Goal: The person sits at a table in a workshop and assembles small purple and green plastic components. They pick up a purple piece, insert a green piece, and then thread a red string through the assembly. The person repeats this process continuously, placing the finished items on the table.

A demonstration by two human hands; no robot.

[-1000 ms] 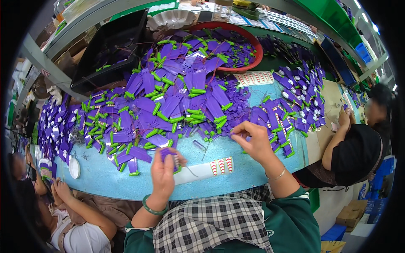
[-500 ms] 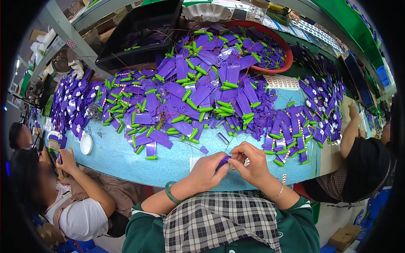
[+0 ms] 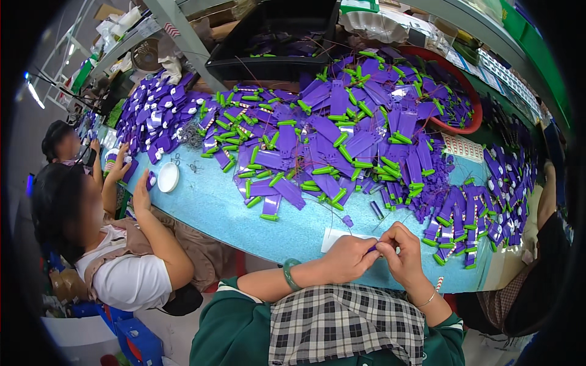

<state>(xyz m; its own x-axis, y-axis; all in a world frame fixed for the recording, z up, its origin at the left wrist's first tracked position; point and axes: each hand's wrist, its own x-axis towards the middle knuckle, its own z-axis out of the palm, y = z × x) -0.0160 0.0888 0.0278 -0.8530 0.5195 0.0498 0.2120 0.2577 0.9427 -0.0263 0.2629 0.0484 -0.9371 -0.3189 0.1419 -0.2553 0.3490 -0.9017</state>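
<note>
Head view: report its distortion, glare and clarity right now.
In the head view, black rims the fisheye image and the blue table curves along its near edge; in the head view, a strip light glares upper left; in the head view, the left hand and right hand look fairly clear.

2 hands [image 3: 348,258] close together, fingers [image 3: 400,236] curled, forearms [image 3: 262,283] angled inward.

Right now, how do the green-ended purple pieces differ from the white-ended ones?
The green-ended pieces have long ends; the white-ended pieces have short ones. The green-ended pieces heap mainly at the middle of the table; the white-ended pieces heap toward its two sides. Both have purple bodies.
</note>
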